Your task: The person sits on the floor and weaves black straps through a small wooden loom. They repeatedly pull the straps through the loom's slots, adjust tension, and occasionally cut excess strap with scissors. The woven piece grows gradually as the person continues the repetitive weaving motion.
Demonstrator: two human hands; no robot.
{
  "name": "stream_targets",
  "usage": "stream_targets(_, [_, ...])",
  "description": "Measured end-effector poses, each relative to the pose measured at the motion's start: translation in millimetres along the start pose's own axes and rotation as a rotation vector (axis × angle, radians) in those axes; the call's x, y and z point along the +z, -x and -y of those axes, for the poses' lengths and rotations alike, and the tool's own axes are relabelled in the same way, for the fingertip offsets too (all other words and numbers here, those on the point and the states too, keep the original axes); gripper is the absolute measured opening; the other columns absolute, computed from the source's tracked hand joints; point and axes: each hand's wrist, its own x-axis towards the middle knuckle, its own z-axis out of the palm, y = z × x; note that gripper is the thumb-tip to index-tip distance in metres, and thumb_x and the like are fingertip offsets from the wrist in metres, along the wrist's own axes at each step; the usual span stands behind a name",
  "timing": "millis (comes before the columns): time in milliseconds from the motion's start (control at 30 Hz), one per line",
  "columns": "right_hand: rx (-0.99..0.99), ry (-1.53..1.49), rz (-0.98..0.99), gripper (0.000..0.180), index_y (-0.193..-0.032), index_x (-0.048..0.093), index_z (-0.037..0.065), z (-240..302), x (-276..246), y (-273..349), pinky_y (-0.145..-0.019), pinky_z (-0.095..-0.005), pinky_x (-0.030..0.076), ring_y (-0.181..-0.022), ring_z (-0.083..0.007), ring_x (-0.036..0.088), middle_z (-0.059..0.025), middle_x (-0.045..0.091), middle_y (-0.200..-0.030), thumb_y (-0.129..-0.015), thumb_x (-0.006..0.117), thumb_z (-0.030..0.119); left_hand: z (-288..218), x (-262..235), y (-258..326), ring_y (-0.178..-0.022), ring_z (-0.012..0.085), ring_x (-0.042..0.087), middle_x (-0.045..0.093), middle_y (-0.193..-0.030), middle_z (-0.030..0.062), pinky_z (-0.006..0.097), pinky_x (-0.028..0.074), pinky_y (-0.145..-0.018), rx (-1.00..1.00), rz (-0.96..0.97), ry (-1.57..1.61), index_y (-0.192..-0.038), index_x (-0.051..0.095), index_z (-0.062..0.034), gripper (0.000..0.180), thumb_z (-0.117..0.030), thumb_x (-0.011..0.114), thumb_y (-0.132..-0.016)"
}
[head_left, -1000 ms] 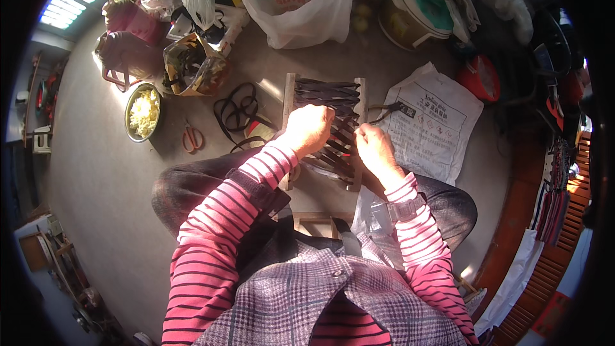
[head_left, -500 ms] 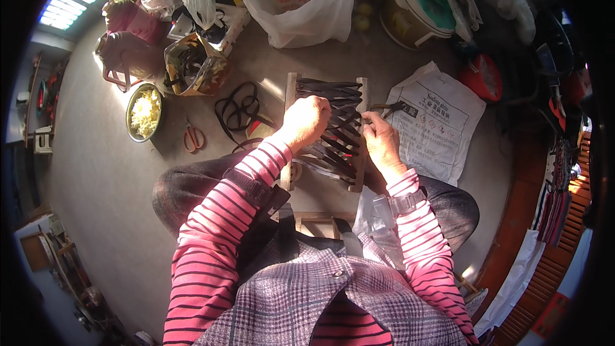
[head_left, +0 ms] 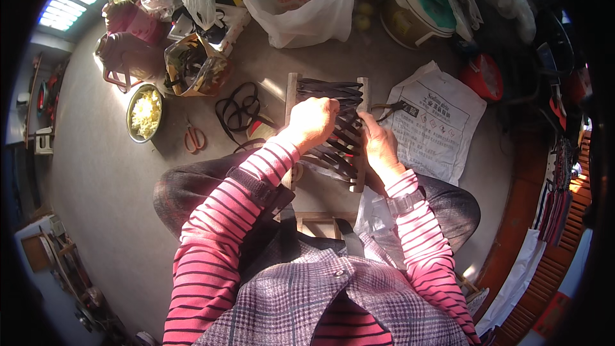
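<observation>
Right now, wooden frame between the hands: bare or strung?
Strung: dark strips criss-cross between both sides of the wooden frame. Left hand covers some; can't tell how that stretch runs.

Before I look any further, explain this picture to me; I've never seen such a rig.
There is no machine, only two bare human hands. A wide fisheye camera worn on the head looks down, so straight edges bend. Near the middle is a wooden frame strung with dark strips. The left hand is over the strips; the right hand is at the frame's right rail. Whatever each holds is hidden. On the floor are scissors, a bowl of yellow shreds and a white sack.
</observation>
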Motion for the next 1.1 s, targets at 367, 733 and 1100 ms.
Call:
stream_targets(367, [-0.092, -0.026, -0.130, 0.043, -0.124, 0.058, 0.012, -7, 21, 15, -0.076, -0.0394, 0.054, -0.091, -0.0321, 0.066, -0.0143, 0.066, -0.102, -0.085, 0.055, -0.005, -9, -18, -14, -0.072, 0.0372, 0.067, 0.066, -0.073, 0.0192, 0.044, 0.054, -0.068, 0.143, 0.145, -0.317, -0.086, 0.071, -0.0073, 0.017, -0.010, 0.056, -0.078])
stream_targets(733, [-0.181, -0.107, -0.227, 0.034, -0.120, 0.057, 0.006, -2, 22, 21, -0.077, -0.0402, 0.054, -0.092, -0.0343, 0.066, -0.0162, 0.064, -0.101, -0.088, 0.053, -0.006, 5, -17, -20, -0.071, 0.0371, 0.066, 0.066, -0.071, 0.0169, 0.045, 0.054, -0.067, 0.217, 0.145, -0.218, -0.083, 0.071, -0.0087, 0.015, -0.011, 0.057, -0.078])
stream_targets(1100, [-0.062, -0.151, -0.250, 0.032, -0.116, 0.059, 0.007, 0, 22, 18, -0.072, -0.0413, 0.053, -0.087, -0.0354, 0.066, -0.0164, 0.067, -0.093, -0.086, 0.057, -0.004, 4, -18, -22, -0.072, 0.0370, 0.067, 0.067, -0.073, 0.0183, 0.045, 0.054, -0.068, 0.219, 0.139, -0.200, -0.078, 0.070, -0.0066, 0.013, -0.014, 0.058, -0.077])
